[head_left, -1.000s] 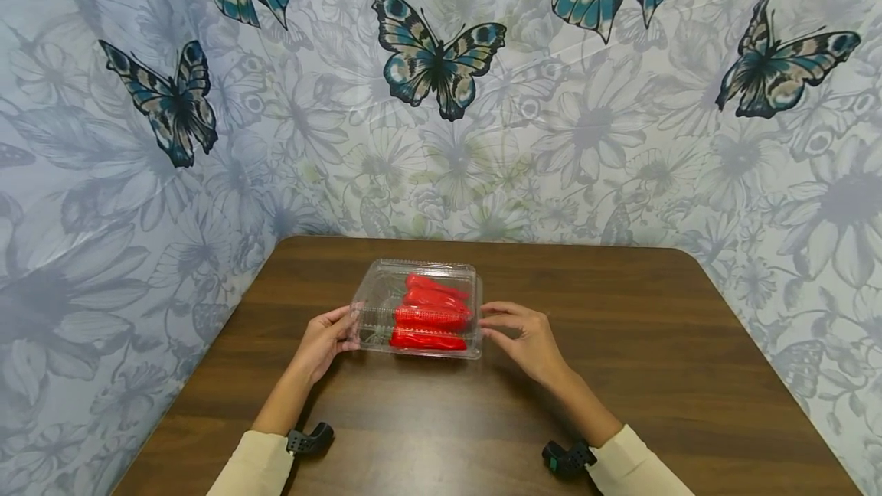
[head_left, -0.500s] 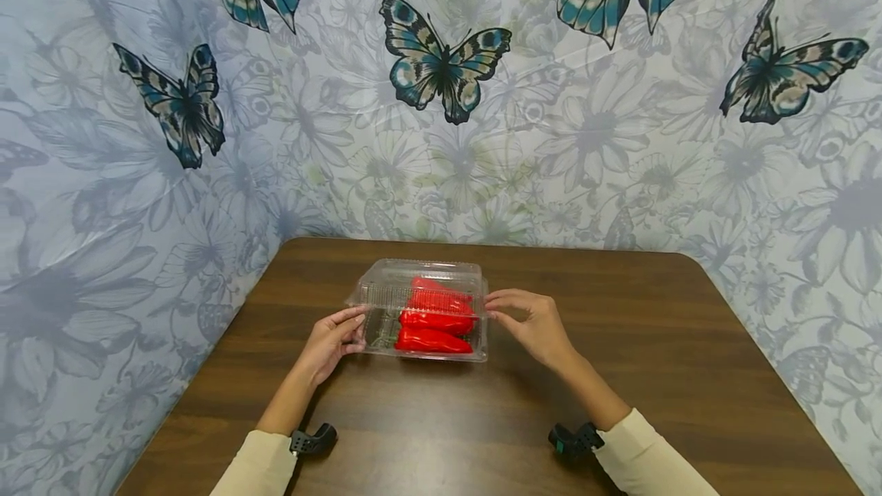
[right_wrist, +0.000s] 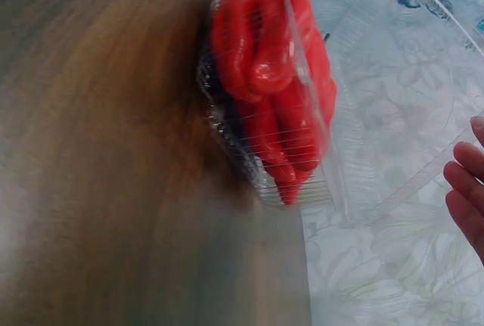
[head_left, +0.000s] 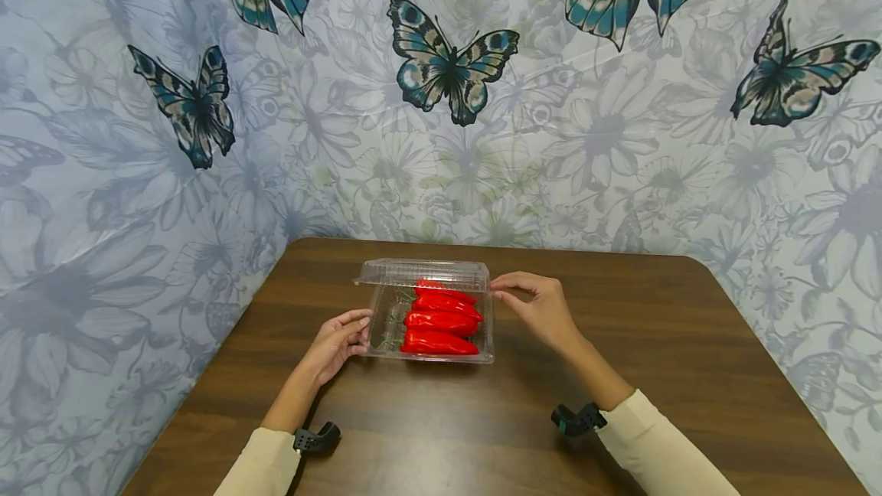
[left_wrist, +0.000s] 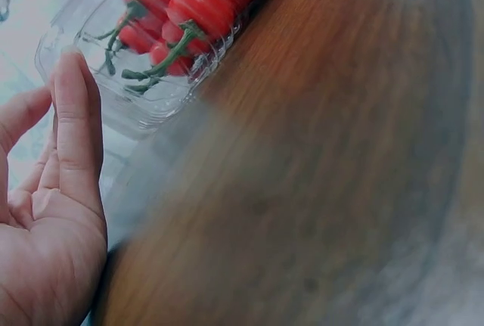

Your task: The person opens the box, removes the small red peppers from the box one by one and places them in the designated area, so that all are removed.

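Observation:
A clear plastic clamshell box (head_left: 393, 320) stands on the table, its hinged lid (head_left: 427, 272) raised and tilted toward the back. Several red peppers (head_left: 441, 321) with green stems lie in it; the left wrist view shows the stems (left_wrist: 170, 61) clearly. My left hand (head_left: 334, 347) pinches the box's left edge between thumb and fingers. At the right side, my right hand (head_left: 540, 308) has its thumb and fingertips at the lid's edge, pinching it. In the right wrist view only some fingers (right_wrist: 469, 178) of that hand show, beside the clear lid.
The brown wooden table (head_left: 427, 419) extends around the box. Behind it hangs a pale floral cloth (head_left: 592, 174) with teal butterflies. A black wrist strap with a device sits on each wrist, next to cream sleeves (head_left: 265, 458).
The lid has swung up and back, uncovering the peppers. My right hand has moved slightly up and back along with it, while my left hand has stayed at the box's left edge.

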Demonstrator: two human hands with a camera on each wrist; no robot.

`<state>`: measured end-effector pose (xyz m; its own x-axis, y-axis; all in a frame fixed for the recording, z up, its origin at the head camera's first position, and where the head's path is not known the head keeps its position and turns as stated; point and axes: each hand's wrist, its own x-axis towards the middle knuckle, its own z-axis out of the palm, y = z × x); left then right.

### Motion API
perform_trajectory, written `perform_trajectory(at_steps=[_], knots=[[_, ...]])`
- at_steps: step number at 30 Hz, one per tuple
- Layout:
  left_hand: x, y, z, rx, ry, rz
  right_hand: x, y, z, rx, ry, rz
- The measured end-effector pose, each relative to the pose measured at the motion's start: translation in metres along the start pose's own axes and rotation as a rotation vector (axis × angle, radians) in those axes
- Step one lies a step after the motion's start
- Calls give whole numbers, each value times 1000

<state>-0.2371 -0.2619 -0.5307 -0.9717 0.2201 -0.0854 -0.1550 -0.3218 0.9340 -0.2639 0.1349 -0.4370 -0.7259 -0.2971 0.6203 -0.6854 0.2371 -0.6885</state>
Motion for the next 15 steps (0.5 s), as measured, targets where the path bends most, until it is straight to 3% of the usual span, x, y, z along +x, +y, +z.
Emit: perform_trajectory(at_steps=[5, 15], knots=[[0, 0, -2, 10, -14, -7, 10, -1, -2, 86, -2, 55], [0, -1, -2, -22, -88, 10, 25, -1, -9, 93, 22, 143]])
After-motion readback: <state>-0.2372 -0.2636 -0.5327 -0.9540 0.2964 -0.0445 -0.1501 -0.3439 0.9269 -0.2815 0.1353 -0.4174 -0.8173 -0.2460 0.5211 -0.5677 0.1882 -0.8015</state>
